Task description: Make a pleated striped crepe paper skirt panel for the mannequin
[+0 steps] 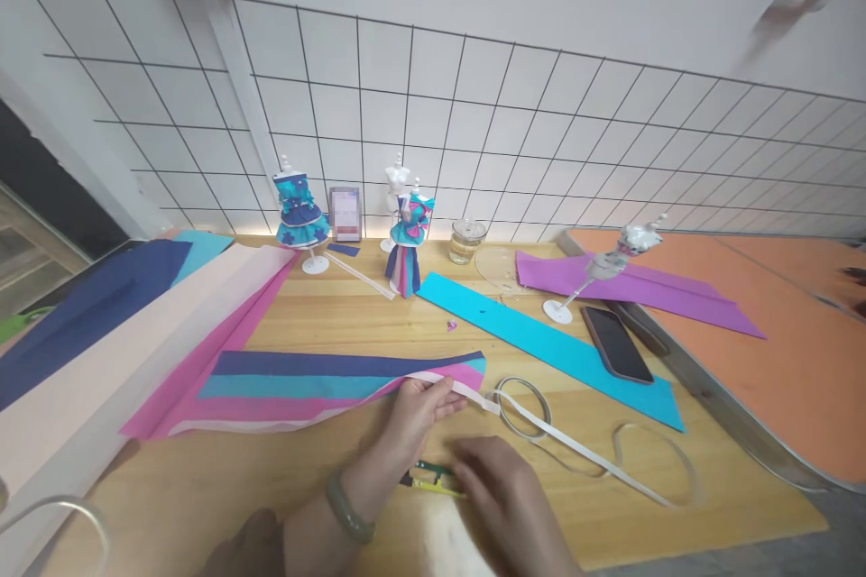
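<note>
My left hand (pixel 412 415) pinches the near right corner of a stack of paper sheets (pixel 325 383) in navy, teal, pink and white, where a white paper strip (pixel 575 446) leads off to the right. A green bangle sits on that wrist. My right hand (pixel 507 491) lies blurred on the wooden table (pixel 271 487), its fingers over small yellow-green snips (pixel 426 478). Whether it grips them I cannot tell.
Large paper sheets (pixel 101 352) lie at left. At the back stand small mannequins in paper dresses (pixel 298 216) (pixel 409 239), a bare one (pixel 396 185) and a glass jar (pixel 466 239). A cyan strip (pixel 541 338), phone (pixel 615 343), tilted mannequin (pixel 609 266), purple paper (pixel 649 284) and orange board (pixel 798 334) lie right.
</note>
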`<state>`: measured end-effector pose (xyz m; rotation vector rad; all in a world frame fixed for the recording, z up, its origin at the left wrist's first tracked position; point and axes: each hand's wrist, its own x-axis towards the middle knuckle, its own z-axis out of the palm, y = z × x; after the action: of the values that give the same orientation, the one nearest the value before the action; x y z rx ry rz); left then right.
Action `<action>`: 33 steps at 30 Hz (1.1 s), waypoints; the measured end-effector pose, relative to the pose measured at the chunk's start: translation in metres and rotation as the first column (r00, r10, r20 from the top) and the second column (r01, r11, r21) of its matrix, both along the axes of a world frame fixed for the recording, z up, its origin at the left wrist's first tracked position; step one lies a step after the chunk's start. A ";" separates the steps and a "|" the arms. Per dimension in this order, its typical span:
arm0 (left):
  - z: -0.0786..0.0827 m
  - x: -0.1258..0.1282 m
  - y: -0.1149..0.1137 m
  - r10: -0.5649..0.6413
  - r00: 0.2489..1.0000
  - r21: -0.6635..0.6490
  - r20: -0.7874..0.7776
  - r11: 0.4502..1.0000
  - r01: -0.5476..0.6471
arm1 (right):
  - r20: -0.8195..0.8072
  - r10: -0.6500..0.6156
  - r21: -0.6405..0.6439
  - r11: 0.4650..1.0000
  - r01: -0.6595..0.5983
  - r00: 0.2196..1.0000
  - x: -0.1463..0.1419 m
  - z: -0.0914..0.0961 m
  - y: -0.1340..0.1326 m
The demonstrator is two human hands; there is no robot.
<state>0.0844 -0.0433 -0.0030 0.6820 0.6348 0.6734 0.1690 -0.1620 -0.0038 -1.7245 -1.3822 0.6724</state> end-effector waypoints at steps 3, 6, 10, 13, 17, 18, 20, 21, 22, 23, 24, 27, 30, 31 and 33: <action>0.000 -0.001 0.000 0.023 1.000 -0.014 -0.006 1.000 -0.023 | 0.521 0.085 0.233 0.943 -0.238 0.849 -0.017 -0.008 -0.002; -0.002 -0.002 0.002 0.038 0.999 -0.002 -0.018 0.999 -0.038 | 0.720 -0.014 0.323 0.892 -0.317 0.694 -0.025 -0.018 -0.002; -0.005 -0.002 0.006 0.051 0.997 0.026 -0.066 0.998 -0.049 | 0.710 0.001 0.321 0.890 -0.325 0.704 -0.019 -0.032 -0.010; -0.005 -0.003 0.010 0.053 0.993 0.028 -0.108 0.998 -0.050 | 0.433 -0.007 0.270 0.955 -0.123 0.901 -0.014 -0.042 -0.022; -0.004 -0.006 0.014 0.034 0.991 0.046 -0.130 0.999 -0.029 | -0.194 -0.244 0.042 0.966 0.256 0.950 -0.009 -0.035 -0.034; -0.004 -0.007 0.015 0.036 0.990 0.053 -0.134 0.998 -0.029 | -0.341 -0.300 -0.023 0.950 0.311 0.891 -0.008 -0.029 -0.035; -0.005 -0.007 0.015 0.047 0.988 0.054 -0.144 0.998 -0.040 | -0.622 -0.356 -0.206 0.934 0.292 0.698 -0.006 -0.016 -0.033; -0.005 -0.007 0.014 0.055 0.988 0.046 -0.146 0.998 -0.049 | -0.744 -0.378 -0.302 0.926 0.227 0.551 -0.006 -0.011 -0.030; -0.005 -0.006 0.014 0.061 0.987 0.038 -0.146 0.998 -0.056 | -0.826 -0.393 -0.368 0.919 0.142 0.403 -0.007 -0.006 -0.027; -0.005 -0.006 0.013 0.066 0.987 0.033 -0.144 0.998 -0.062 | -0.870 -0.400 -0.399 0.915 0.066 0.288 -0.008 -0.003 -0.024; -0.004 -0.005 0.012 0.069 0.988 0.033 -0.138 0.997 -0.065 | -0.894 -0.402 -0.408 0.913 0.011 0.196 -0.010 -0.002 -0.020; -0.001 -0.005 0.011 0.069 0.991 0.051 -0.115 0.997 -0.064 | -0.911 -0.411 -0.412 0.908 -0.081 0.024 -0.017 -0.005 -0.010; 0.003 -0.006 0.010 0.088 0.989 0.059 -0.117 0.995 -0.081 | -0.917 -0.394 -0.386 0.917 -0.103 -0.070 -0.025 -0.010 -0.001; 0.004 -0.006 0.009 0.095 0.988 0.059 -0.122 0.994 -0.088 | -0.919 -0.384 -0.377 0.922 -0.083 -0.091 -0.026 -0.011 0.001; 0.005 -0.006 0.009 0.100 0.987 0.058 -0.126 0.994 -0.094 | -0.919 -0.374 -0.371 0.927 -0.046 -0.122 -0.028 -0.012 0.004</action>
<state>0.0781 -0.0342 0.0022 0.7509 0.7751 0.7425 0.1411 -0.1583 -0.0155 -0.8623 0.1585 1.6291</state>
